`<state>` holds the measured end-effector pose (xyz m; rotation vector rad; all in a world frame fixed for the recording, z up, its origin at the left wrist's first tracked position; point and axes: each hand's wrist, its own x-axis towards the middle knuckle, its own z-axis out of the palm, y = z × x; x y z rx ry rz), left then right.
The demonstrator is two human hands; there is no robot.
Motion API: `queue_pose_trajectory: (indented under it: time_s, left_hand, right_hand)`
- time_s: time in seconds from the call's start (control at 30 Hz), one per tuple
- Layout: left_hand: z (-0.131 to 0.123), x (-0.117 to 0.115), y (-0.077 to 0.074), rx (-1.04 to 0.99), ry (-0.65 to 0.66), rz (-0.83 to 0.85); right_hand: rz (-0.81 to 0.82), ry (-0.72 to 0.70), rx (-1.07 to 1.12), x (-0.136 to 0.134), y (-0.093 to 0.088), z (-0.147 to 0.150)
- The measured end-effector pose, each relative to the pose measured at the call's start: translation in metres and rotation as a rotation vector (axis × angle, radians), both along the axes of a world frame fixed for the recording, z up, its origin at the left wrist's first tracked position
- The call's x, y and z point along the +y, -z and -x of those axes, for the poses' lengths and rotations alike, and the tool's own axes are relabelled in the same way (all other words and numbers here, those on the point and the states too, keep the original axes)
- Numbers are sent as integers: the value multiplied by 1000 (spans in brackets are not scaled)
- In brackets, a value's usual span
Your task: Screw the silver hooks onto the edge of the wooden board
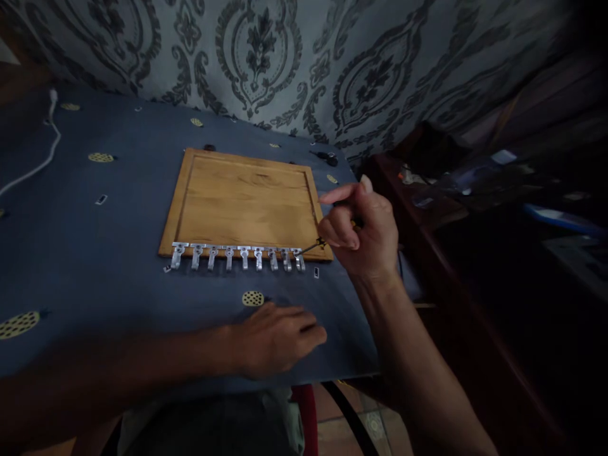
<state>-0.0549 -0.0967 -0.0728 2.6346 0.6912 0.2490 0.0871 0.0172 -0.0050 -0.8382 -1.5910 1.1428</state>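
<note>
Closed round the handle of a screwdriver (308,248), the right hand's (365,231) grip is firm, with the index finger lifted off and pointing away to the left. Most of the handle is hidden by the curled fingers. From where I stand, the tool's tip seems to meet the last metal fitting (299,259) at the right end of a row. The left hand (285,339) lies knuckles up, loosely curled, nearer the person; I can't tell whether its grip has anything under it.

Between the hands and the wall lies the wooden board (247,196), flat on the cloth-covered surface (128,253). Nine fittings stand along its near edge, jutting past it, so I'd judge that the placing is well along, perhaps nearly finished. What's left looks like the right end, where the screwdriver is at work. Whether the other eight are screwed down tight is too small for me to see.
</note>
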Motion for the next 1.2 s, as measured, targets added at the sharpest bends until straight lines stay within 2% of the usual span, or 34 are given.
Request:
queue_pose_trajectory:
  time_s: [0.17,0.27,0.47,0.63,0.77,0.93,1.1,1.2]
  left_hand:
    - [-2,5,3,39,57,23]
    - [-2,6,5,7,64,-3]
    - [-2,6,10,-50,74,-22]
    - [-2,11,12,-116,54,44]
    - [-2,13,13,-136,55,77]
    - [-3,12,14,-93,46,119]
    - [-4,14,16,-94,67,140]
    - [-4,16,15,-81,73,146]
  right_hand:
    - [-120,312,32,-9,8,16]
    - [-90,370,90,-12,9,19]
    - [44,91,67,-7,0,7]
    - [54,-158,-49,5,5,-7]
    - [91,-192,-2,8,10,-5]
    - [28,-72,96,-2,13,11]
    - [-54,229,122,-16,14,23]
    - [-46,307,132,-20,14,25]
